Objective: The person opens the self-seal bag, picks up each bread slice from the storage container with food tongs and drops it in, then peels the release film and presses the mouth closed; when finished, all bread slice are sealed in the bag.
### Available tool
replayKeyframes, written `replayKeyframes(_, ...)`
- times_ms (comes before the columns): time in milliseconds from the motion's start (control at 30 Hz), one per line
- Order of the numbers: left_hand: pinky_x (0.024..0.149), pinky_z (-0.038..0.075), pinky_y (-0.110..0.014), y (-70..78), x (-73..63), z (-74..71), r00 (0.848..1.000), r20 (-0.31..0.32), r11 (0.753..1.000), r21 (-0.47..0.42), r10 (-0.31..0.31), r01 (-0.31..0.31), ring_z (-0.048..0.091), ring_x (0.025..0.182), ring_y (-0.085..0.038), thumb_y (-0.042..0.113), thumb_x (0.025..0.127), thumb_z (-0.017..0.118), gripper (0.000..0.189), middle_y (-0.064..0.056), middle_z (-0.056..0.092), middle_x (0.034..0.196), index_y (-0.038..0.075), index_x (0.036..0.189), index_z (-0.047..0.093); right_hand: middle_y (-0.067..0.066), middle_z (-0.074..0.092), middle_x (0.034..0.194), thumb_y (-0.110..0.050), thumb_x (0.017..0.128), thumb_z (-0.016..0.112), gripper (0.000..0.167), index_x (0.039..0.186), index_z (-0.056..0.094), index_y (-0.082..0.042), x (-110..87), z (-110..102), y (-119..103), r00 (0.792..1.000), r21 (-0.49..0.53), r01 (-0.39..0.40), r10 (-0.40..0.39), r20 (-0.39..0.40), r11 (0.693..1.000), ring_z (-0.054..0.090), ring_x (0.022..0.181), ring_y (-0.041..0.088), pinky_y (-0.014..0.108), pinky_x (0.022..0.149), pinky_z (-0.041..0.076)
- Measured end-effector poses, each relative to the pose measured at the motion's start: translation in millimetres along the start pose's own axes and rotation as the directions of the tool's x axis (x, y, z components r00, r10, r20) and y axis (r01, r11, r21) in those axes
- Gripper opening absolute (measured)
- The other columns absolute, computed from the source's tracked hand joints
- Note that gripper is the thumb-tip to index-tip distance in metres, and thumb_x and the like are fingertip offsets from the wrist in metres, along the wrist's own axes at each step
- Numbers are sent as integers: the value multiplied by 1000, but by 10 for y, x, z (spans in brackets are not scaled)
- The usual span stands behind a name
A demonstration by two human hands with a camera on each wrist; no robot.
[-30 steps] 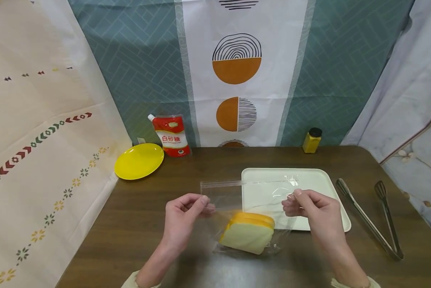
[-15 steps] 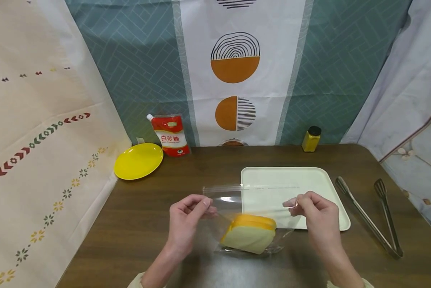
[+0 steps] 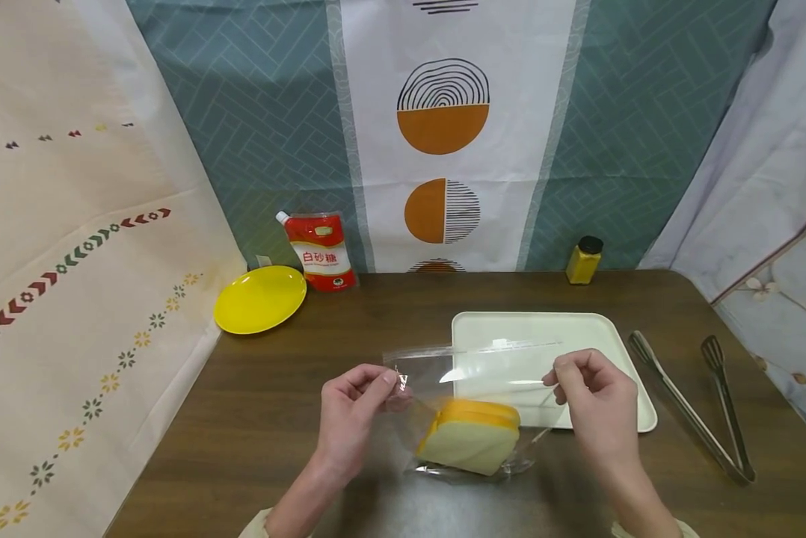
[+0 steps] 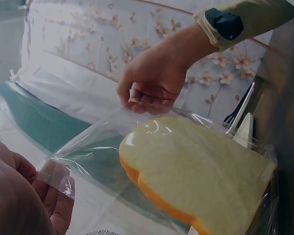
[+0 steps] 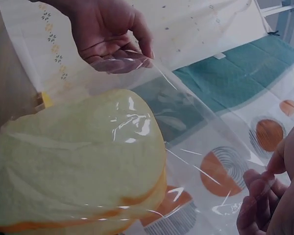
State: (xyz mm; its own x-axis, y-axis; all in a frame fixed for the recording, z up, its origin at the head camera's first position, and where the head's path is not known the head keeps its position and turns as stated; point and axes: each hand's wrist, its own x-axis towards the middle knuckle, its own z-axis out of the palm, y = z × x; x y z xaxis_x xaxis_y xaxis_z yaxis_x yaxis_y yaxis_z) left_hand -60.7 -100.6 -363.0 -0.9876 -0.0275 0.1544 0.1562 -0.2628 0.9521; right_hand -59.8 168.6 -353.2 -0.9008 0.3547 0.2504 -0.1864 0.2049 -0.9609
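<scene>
A clear plastic zip bag (image 3: 416,366) stretches between my two hands above the table's front part. Inside it lie slices of bread (image 3: 470,447) with orange crust, tilted low in the bag; the right wrist view shows at least two bread slices (image 5: 78,161) stacked. My left hand (image 3: 354,418) pinches the bag's left side between thumb and fingers. On the other side, my right hand (image 3: 598,400) pinches the right edge. The bag's zip strip runs above both hands in the head view.
Behind the bag lies a white tray (image 3: 531,329), with metal tongs (image 3: 692,418) to its right. A yellow plate (image 3: 260,300) and a red sugar pouch (image 3: 322,254) stand at back left. A yellow bottle with a black cap (image 3: 584,261) is at back right.
My left hand has shifted slightly right, still pinching the bag. The bag and bread have moved a little to the right, and the plastic creases differently near the right hand.
</scene>
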Motion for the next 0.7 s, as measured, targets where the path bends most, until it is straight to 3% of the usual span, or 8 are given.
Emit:
replayKeyframes(133,77,59,-46,9,3,-18,1000,8,1000,15,-16,16,73,73,-36,4,95,65,16,-15,73,78,-11,92,68,1,66,67,-3,96,61,8,90,65,0,15,-1,-10,998,-7,24,-24,-51,1000,56,58,14,22,56,43)
replayKeyframes(233,76,59,-47,8,5,-23,1000,24,1000,3,-11,11,73,72,-34,3,94,66,14,-16,73,77,-10,92,69,1,66,69,3,93,61,5,96,65,2,22,15,-18,989,-23,109,-111,-98,994,59,61,11,18,56,45)
replayKeyframes(400,75,59,-45,-2,11,-24,999,32,1000,0,-26,26,74,73,-29,2,94,67,18,-16,74,79,-14,101,69,-1,65,74,11,89,60,14,101,65,7,27,37,-16,962,-51,227,-232,-142,973,61,65,7,15,61,46)
replayKeyframes(467,74,60,-45,-5,14,-22,999,28,999,4,-35,35,74,73,-29,1,93,68,19,-17,74,80,-15,104,68,-2,65,80,11,87,61,16,103,65,9,32,38,-1,934,-75,303,-312,-173,950,61,70,6,15,65,46)
replayKeyframes(533,74,60,-44,-5,12,-20,999,23,999,6,-42,42,74,73,-29,1,93,68,20,-18,74,81,-15,106,68,4,65,85,9,85,61,18,102,65,12,38,57,-11,871,-112,416,-431,-237,902,60,76,5,17,71,45)
replayKeyframes(600,73,60,-44,-4,11,-20,999,21,999,8,-39,39,74,73,-29,0,93,67,21,-18,74,82,-16,107,68,13,65,87,5,83,59,19,98,65,15,20,109,-102,768,-156,543,-563,-304,825,58,81,7,18,76,43)
replayKeyframes(700,74,60,-44,-3,7,-22,999,21,999,6,-32,32,74,74,-29,0,93,68,21,-18,74,82,-15,107,69,24,63,83,-1,81,59,18,87,67,14,-28,243,-293,603,-180,716,-728,-326,674,57,80,16,19,78,41)
